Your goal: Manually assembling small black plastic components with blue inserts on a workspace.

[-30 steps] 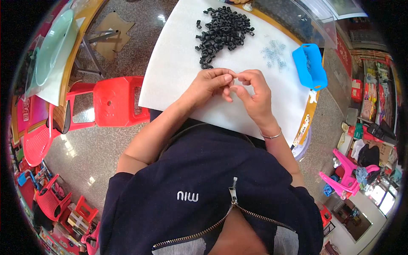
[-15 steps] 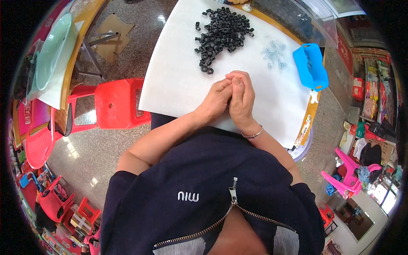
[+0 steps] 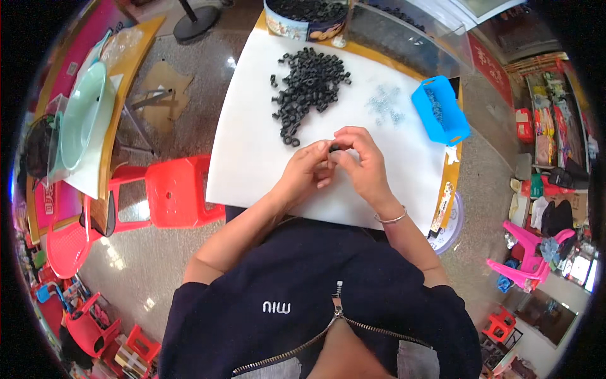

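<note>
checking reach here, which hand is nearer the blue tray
Right. The right hand is over the white sheet on the blue tray's side; the left hand sits farther off, beyond the right.

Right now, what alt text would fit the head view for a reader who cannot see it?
Seen from above, a person's left hand and right hand pinch a small black ring together over a white tabletop. Beyond them lie a pile of black rings, small metal parts and a blue tray.
</note>
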`<state>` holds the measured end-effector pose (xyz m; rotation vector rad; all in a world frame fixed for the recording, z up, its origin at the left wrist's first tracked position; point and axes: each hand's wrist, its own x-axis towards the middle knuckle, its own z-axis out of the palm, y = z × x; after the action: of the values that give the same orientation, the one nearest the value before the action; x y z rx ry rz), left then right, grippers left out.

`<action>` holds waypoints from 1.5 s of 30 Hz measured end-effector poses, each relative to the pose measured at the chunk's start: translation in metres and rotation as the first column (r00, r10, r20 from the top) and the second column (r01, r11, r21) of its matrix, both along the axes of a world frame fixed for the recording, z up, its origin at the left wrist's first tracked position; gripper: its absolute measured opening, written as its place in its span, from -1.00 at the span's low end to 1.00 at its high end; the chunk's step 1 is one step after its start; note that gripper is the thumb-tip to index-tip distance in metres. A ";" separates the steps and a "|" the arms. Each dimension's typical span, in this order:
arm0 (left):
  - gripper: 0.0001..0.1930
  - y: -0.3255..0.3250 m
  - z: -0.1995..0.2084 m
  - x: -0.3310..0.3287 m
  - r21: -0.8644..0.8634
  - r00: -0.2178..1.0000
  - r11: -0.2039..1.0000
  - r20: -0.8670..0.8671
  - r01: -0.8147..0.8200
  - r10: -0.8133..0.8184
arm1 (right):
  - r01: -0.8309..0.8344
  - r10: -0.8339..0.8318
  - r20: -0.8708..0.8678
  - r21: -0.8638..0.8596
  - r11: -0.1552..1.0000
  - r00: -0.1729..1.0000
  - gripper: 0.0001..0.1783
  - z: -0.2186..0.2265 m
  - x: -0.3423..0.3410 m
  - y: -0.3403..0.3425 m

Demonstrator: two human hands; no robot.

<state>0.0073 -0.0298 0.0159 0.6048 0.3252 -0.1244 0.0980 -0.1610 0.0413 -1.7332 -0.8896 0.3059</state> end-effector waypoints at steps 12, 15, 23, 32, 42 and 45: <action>-0.59 0.005 -0.004 0.005 0.010 0.995 0.999 0.087 0.049 -0.050 | 0.431 -0.440 0.645 0.184 0.883 0.625 -0.79 0.059 0.252 0.026; -0.61 0.007 -0.005 0.003 0.000 0.993 0.998 0.095 0.066 -0.065 | 0.371 -0.374 0.793 0.202 0.906 0.482 -0.77 0.050 0.242 0.037; -0.61 0.007 -0.007 0.004 -0.053 0.990 0.994 0.108 0.097 -0.091 | 0.017 0.025 0.572 -0.069 0.997 0.820 -0.83 -0.006 0.113 0.084; -0.62 0.007 -0.011 0.006 -0.078 0.990 0.993 0.116 0.084 -0.074 | 0.017 0.081 0.611 -0.153 0.988 0.787 -0.84 -0.021 0.104 0.096; -0.68 0.005 -0.013 0.007 -0.137 0.987 0.991 0.155 -0.010 0.032 | 0.072 -0.080 0.065 0.112 0.991 0.995 -0.84 -0.007 0.041 0.035; -0.69 0.003 -0.005 0.005 -0.098 0.984 0.986 0.104 -0.135 0.145 | 0.106 -0.124 0.146 0.129 0.986 0.981 -0.83 -0.002 0.011 0.018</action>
<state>0.0126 -0.0273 0.0112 0.4955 0.2525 0.0293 0.1090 -0.1431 0.0389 -1.7044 -0.8952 0.0410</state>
